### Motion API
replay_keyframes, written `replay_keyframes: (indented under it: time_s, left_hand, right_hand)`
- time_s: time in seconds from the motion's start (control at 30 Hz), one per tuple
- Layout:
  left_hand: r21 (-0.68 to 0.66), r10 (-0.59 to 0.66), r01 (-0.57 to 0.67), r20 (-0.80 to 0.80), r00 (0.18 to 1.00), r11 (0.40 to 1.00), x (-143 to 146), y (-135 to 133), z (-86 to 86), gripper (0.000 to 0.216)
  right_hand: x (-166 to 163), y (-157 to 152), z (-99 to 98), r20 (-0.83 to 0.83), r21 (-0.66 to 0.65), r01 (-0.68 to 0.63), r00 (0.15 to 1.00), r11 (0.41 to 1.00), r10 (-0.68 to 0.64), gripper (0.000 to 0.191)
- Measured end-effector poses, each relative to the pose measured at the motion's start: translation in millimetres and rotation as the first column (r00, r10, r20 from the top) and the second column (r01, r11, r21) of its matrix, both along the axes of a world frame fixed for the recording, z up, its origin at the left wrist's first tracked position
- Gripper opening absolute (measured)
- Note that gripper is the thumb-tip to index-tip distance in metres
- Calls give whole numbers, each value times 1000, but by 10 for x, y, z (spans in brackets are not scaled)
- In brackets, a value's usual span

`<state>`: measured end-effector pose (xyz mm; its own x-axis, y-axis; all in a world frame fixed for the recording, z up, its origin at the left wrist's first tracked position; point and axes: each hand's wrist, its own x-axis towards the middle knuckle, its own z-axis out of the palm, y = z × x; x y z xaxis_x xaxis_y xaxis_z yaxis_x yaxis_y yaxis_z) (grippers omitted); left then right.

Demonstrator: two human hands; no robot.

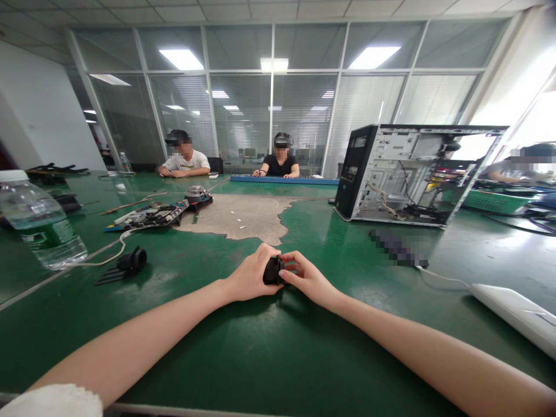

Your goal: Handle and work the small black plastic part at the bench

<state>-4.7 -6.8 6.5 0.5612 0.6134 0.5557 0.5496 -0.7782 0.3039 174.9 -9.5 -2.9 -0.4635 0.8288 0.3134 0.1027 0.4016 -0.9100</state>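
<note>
Between my two hands, just above the green table (269, 341), is a small black plastic part (272, 271); its exact kind I cannot make out. My left hand (252, 273) wraps round its left side, thumb and fingers closed on it. From the right, the fingertips of my right hand (307, 279) pinch the part's edge. Both palms hide some of it. Off to the left lies another black plastic piece (132, 260) with long thin prongs, touched by neither hand.
A circuit board (150, 215) with a metal-topped cooler lies at left, near a water bottle (41, 223). An opened computer case (403, 174) stands at right. A white device (515, 315) with a cable lies at right front. Two people sit across the table, another at far right.
</note>
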Motion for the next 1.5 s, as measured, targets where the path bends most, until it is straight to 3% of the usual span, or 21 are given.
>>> replay_keyframes:
  time_s: [0.3,0.73,1.1,1.5]
  left_hand:
    - [6,3,-3,0,1000,1000,7,4,-6,55]
    - [10,1,-1,-15,1000,1000,3,2,1,54]
    - [16,-1,1,-12,1000,1000,2,9,-11,54]
    - [22,0,0,-11,1000,1000,-1,12,-9,55]
  right_hand:
    - [-9,-40,29,-26,48,7,1000,999,-5,18]
    - [13,-25,14,-42,15,-46,998,999,46,24]
    - [-2,21,-12,-6,-24,-5,1000,1000,5,27]
    - [-4,-34,17,-20,21,-22,1000,1000,23,19]
